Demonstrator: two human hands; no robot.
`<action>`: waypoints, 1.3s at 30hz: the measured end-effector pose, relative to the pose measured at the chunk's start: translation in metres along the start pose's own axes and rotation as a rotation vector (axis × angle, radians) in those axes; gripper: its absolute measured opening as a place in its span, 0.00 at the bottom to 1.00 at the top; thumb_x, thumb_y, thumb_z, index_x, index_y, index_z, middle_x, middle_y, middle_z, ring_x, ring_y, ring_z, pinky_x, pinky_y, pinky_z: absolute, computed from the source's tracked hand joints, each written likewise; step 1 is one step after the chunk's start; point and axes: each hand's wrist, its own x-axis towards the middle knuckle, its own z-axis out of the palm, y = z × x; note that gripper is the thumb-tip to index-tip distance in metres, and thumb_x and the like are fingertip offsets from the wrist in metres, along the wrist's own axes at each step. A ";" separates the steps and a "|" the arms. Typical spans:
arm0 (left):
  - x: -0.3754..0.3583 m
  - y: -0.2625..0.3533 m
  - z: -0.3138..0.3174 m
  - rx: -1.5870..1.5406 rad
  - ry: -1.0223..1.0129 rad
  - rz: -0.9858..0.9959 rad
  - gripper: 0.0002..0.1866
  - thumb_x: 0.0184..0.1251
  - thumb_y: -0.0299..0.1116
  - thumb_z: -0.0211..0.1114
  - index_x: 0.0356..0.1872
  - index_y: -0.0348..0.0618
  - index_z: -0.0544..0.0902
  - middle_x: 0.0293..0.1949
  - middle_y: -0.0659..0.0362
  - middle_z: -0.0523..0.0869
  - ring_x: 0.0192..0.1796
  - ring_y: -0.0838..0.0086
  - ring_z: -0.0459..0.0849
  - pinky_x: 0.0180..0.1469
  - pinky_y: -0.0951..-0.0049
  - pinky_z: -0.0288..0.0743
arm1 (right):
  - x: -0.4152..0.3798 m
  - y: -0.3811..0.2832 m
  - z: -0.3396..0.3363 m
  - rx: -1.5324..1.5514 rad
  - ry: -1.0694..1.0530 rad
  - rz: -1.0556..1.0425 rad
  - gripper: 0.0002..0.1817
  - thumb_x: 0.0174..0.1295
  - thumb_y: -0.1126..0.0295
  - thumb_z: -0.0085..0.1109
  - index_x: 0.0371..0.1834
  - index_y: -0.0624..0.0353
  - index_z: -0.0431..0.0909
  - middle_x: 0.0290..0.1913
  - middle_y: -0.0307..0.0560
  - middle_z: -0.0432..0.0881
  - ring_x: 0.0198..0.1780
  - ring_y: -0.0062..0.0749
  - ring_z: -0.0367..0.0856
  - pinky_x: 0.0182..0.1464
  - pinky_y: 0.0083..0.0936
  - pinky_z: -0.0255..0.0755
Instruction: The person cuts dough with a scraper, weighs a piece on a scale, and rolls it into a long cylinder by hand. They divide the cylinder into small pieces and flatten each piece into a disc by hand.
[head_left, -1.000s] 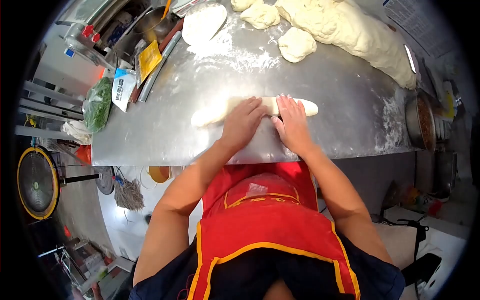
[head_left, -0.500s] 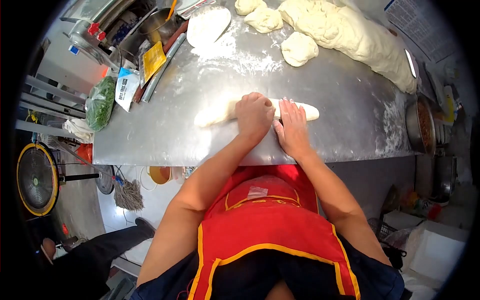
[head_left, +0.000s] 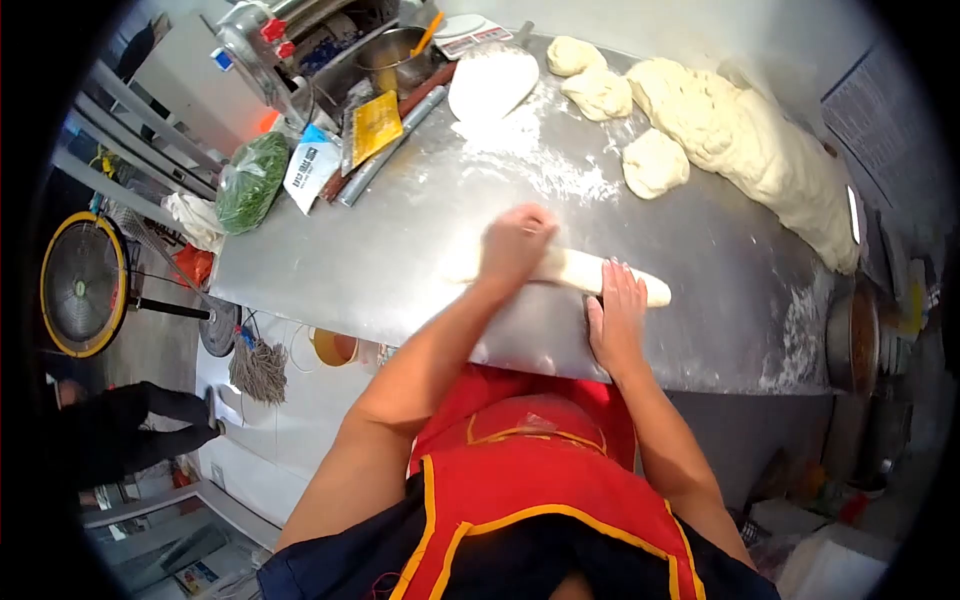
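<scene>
A long pale roll of dough (head_left: 575, 270) lies across the metal table, tapering at its right end. My left hand (head_left: 512, 248) is over the roll's left half, its fingers curled into a fist and slightly blurred. It hides part of the dough, and I see nothing held in it. Toward the right end, my right hand (head_left: 621, 312) rests with stretched fingers flat on the roll, thumb out to the side. Beyond the hands, a small dough ball (head_left: 655, 163) sits beside a large mass of dough (head_left: 750, 145).
Dry flour lies on the metal table (head_left: 390, 270) near a white floury mound (head_left: 493, 82). At the left are rolling pins, a yellow packet (head_left: 377, 130), a bag of greens (head_left: 252, 183) and a steel pot (head_left: 395, 60). Another person (head_left: 130, 430) stands at lower left.
The view has shifted, so the table appears lower and further right. My left hand has moved left along the roll, away from my right hand. The other person's legs have changed position.
</scene>
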 end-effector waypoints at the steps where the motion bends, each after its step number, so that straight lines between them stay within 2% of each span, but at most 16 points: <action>1: 0.015 -0.011 -0.016 -0.017 0.057 0.022 0.07 0.59 0.33 0.69 0.34 0.41 0.85 0.26 0.59 0.84 0.31 0.78 0.81 0.37 0.75 0.75 | 0.000 -0.001 -0.001 -0.001 -0.003 0.001 0.32 0.64 0.66 0.54 0.71 0.65 0.60 0.70 0.60 0.65 0.72 0.52 0.60 0.74 0.51 0.45; 3: 0.047 -0.023 -0.063 -0.158 0.158 -0.109 0.07 0.59 0.32 0.70 0.33 0.38 0.85 0.23 0.62 0.83 0.28 0.85 0.77 0.33 0.78 0.73 | 0.000 -0.002 -0.003 -0.002 -0.010 0.005 0.32 0.64 0.66 0.54 0.71 0.66 0.59 0.70 0.60 0.65 0.72 0.52 0.59 0.74 0.52 0.45; 5: 0.079 -0.047 -0.114 0.124 0.294 -0.084 0.07 0.58 0.32 0.70 0.31 0.38 0.86 0.24 0.63 0.84 0.28 0.84 0.78 0.34 0.78 0.74 | 0.000 -0.003 -0.003 0.015 -0.018 0.010 0.32 0.64 0.67 0.53 0.71 0.66 0.59 0.70 0.61 0.64 0.72 0.53 0.59 0.74 0.52 0.44; 7: 0.114 -0.083 -0.158 0.344 0.396 -0.099 0.08 0.60 0.38 0.66 0.33 0.47 0.87 0.29 0.53 0.88 0.33 0.62 0.87 0.37 0.65 0.78 | 0.000 -0.003 -0.002 0.014 -0.022 0.020 0.32 0.65 0.67 0.53 0.71 0.66 0.59 0.70 0.61 0.64 0.72 0.54 0.59 0.74 0.52 0.43; 9: 0.143 -0.083 -0.191 0.579 0.451 -0.192 0.10 0.61 0.42 0.64 0.34 0.49 0.88 0.33 0.52 0.89 0.37 0.57 0.88 0.40 0.60 0.79 | 0.001 -0.006 -0.005 0.008 -0.033 0.025 0.32 0.65 0.67 0.53 0.72 0.66 0.58 0.70 0.60 0.63 0.72 0.55 0.58 0.75 0.51 0.43; 12: 0.176 -0.123 -0.225 0.883 0.377 -0.320 0.14 0.64 0.42 0.59 0.37 0.47 0.88 0.39 0.50 0.89 0.41 0.52 0.87 0.45 0.54 0.79 | 0.001 -0.007 -0.005 -0.004 -0.027 0.021 0.32 0.65 0.68 0.53 0.72 0.65 0.58 0.70 0.60 0.64 0.72 0.54 0.59 0.74 0.52 0.44; 14: 0.177 -0.123 -0.232 1.002 0.198 -0.405 0.15 0.65 0.36 0.56 0.47 0.41 0.84 0.47 0.47 0.85 0.51 0.51 0.83 0.50 0.55 0.78 | 0.000 -0.008 -0.006 -0.014 -0.026 0.022 0.32 0.65 0.68 0.53 0.72 0.65 0.58 0.70 0.60 0.64 0.72 0.54 0.59 0.74 0.52 0.44; 18: 0.165 -0.129 -0.216 1.040 0.333 0.002 0.19 0.63 0.29 0.55 0.55 0.39 0.78 0.56 0.46 0.79 0.59 0.50 0.76 0.57 0.57 0.74 | 0.001 -0.008 -0.006 -0.003 -0.011 0.018 0.30 0.66 0.67 0.51 0.71 0.65 0.60 0.70 0.60 0.64 0.72 0.54 0.60 0.74 0.53 0.45; 21: 0.149 -0.103 -0.193 1.063 0.292 0.216 0.20 0.63 0.29 0.55 0.55 0.35 0.77 0.55 0.47 0.79 0.58 0.52 0.75 0.61 0.56 0.71 | 0.016 -0.018 -0.016 -0.084 -0.004 0.019 0.28 0.68 0.65 0.49 0.69 0.66 0.63 0.70 0.61 0.64 0.72 0.54 0.60 0.74 0.53 0.45; 25: 0.106 -0.065 -0.114 0.703 0.131 0.409 0.24 0.66 0.38 0.59 0.58 0.33 0.75 0.59 0.45 0.77 0.64 0.52 0.72 0.65 0.56 0.66 | 0.068 -0.033 -0.010 -0.057 0.061 0.045 0.26 0.70 0.62 0.47 0.67 0.65 0.66 0.69 0.61 0.65 0.72 0.53 0.60 0.73 0.54 0.45; 27: 0.073 -0.042 -0.067 0.563 -0.070 0.281 0.25 0.69 0.41 0.58 0.60 0.33 0.75 0.62 0.43 0.75 0.67 0.53 0.70 0.68 0.57 0.63 | 0.082 -0.029 0.016 -0.135 0.036 0.072 0.25 0.70 0.61 0.46 0.66 0.64 0.67 0.69 0.60 0.66 0.71 0.53 0.60 0.73 0.54 0.46; 29: 0.026 -0.049 -0.025 0.566 -0.155 0.537 0.21 0.69 0.39 0.58 0.58 0.36 0.77 0.60 0.43 0.77 0.65 0.49 0.72 0.69 0.54 0.62 | 0.072 -0.040 0.013 -0.074 -0.126 0.073 0.25 0.69 0.61 0.47 0.66 0.61 0.67 0.68 0.58 0.67 0.71 0.52 0.60 0.73 0.54 0.47; 31: -0.028 -0.020 -0.018 0.571 -0.426 0.251 0.24 0.69 0.42 0.58 0.62 0.42 0.75 0.64 0.48 0.74 0.68 0.50 0.68 0.71 0.49 0.57 | 0.051 -0.042 0.005 -0.048 -0.206 0.007 0.26 0.67 0.61 0.50 0.66 0.59 0.67 0.67 0.57 0.68 0.71 0.51 0.61 0.72 0.55 0.48; 33: -0.075 -0.006 -0.031 0.673 -0.306 0.421 0.29 0.68 0.47 0.59 0.67 0.47 0.71 0.68 0.52 0.71 0.71 0.51 0.65 0.71 0.42 0.52 | 0.016 -0.042 -0.011 -0.067 -0.200 -0.122 0.28 0.64 0.61 0.55 0.67 0.57 0.67 0.66 0.56 0.69 0.70 0.51 0.62 0.71 0.56 0.50; 35: -0.118 0.009 -0.046 0.674 -0.329 0.436 0.31 0.67 0.49 0.59 0.69 0.48 0.68 0.69 0.51 0.70 0.71 0.51 0.64 0.70 0.38 0.51 | -0.015 -0.048 -0.030 -0.008 -0.194 -0.138 0.35 0.58 0.61 0.63 0.69 0.55 0.64 0.66 0.55 0.69 0.70 0.53 0.62 0.70 0.57 0.51; 39: -0.101 -0.002 -0.038 0.746 -0.298 0.426 0.33 0.67 0.51 0.58 0.70 0.48 0.66 0.71 0.50 0.67 0.72 0.49 0.62 0.69 0.36 0.49 | -0.002 -0.038 -0.021 -0.005 -0.212 -0.098 0.36 0.57 0.65 0.64 0.71 0.57 0.63 0.69 0.56 0.65 0.71 0.55 0.62 0.72 0.57 0.47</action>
